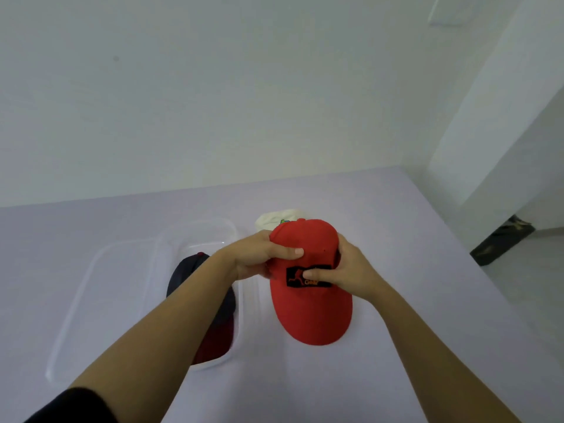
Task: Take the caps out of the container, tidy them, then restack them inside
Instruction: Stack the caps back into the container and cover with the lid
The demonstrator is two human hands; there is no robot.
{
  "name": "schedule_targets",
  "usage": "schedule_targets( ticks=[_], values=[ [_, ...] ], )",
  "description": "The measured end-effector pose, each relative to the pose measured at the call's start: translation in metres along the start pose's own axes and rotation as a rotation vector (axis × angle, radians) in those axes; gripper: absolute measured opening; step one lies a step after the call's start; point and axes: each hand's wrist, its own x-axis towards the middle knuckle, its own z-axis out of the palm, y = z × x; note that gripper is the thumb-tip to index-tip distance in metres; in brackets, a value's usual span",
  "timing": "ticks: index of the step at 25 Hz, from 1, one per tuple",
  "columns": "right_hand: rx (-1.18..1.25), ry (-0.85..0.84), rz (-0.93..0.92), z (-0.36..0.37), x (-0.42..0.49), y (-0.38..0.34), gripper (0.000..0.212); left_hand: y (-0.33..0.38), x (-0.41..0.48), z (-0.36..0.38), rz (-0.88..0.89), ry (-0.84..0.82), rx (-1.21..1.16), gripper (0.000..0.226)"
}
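Note:
A red cap (311, 312) with a black patch on its front is held over the table, brim toward me. My left hand (259, 259) grips its crown from the left, thumb on top. My right hand (345, 274) grips the right side, thumb on the patch. A navy cap with a dark red brim (221, 325) lies inside the clear plastic container (198, 236) to the left, partly hidden by my left forearm. A white cap (276, 219) sits on the table just behind the red one, mostly hidden.
A clear lid (100, 288) lies left of the container. The pale lilac table (412, 239) meets a white wall at the back; its right edge drops to the floor, where a dark object (502, 242) stands.

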Motion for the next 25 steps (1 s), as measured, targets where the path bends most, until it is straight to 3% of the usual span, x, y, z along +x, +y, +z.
schedule_targets(
  ticks=[5, 9, 12, 22, 25],
  values=[
    [-0.040, 0.014, -0.043, 0.066, 0.026, -0.051, 0.081, 0.000, -0.046, -0.073, 0.070, 0.097, 0.023, 0.026],
    [-0.154, 0.122, -0.036, 0.116, 0.048, -0.073, 0.109, 0.009, -0.082, -0.132, 0.137, 0.193, 0.011, 0.028],
    [-0.180, 0.063, 0.104, 0.153, 0.059, -0.071, 0.126, 0.016, -0.104, -0.176, 0.180, 0.256, 0.063, 0.032],
    [-0.299, -0.272, 0.262, 0.244, 0.069, -0.031, 0.141, 0.000, -0.120, -0.248, 0.253, 0.411, 0.010, 0.029],
    [-0.345, -0.300, 0.306, 0.246, 0.071, -0.020, 0.145, -0.005, -0.112, -0.251, 0.261, 0.412, -0.013, 0.027]
  ],
)
